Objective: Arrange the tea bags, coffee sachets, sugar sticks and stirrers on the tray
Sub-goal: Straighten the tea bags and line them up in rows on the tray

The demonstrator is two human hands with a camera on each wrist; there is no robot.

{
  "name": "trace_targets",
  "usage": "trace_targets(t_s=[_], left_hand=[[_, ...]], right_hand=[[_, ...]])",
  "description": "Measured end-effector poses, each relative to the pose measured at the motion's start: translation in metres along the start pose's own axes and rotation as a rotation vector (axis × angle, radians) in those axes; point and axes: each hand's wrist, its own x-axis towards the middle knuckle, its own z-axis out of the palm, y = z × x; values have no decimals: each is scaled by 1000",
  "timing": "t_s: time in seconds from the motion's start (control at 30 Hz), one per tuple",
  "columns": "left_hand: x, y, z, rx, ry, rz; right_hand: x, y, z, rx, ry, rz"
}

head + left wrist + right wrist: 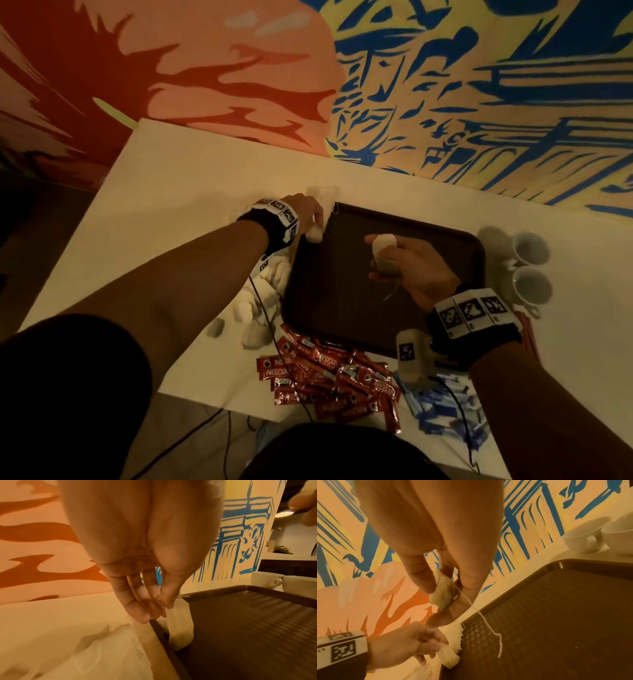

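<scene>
The left hand [306,213] pinches a tea bag [180,626] at the brown tray's [445,236] left rim, seemingly touching it, while the right hand [416,265] grips another tea bag [383,251] above the tray.

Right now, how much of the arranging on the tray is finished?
Barely begun: the tray looks bare. The left hand lowers one tea bag at its left edge; the right hand holds another. Coffee sachets and blue sticks wait on the table.
</scene>
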Motion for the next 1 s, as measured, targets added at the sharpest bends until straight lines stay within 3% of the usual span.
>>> trace_targets(t_s=[0.33, 0.63, 0.73, 0.83, 0.93, 1.0], left_hand=[[26, -9, 2, 65, 64, 1], [19, -5, -5, 45, 173, -2], [-4, 8, -19, -101, 244, 13], [-39, 26, -29, -385, 297, 94], [-86, 57, -29, -764, 158, 128], [-117, 78, -24, -840, 82, 159]], right_hand=[[4, 19, -1, 98, 6, 44], [0, 16, -10, 17, 8, 1], [-6, 11, -13, -6, -21, -37], [-11, 10, -16, 8, -42, -90], [-18, 15, -22, -7, -54, -149], [-24, 18, -26, -5, -61, -182]])
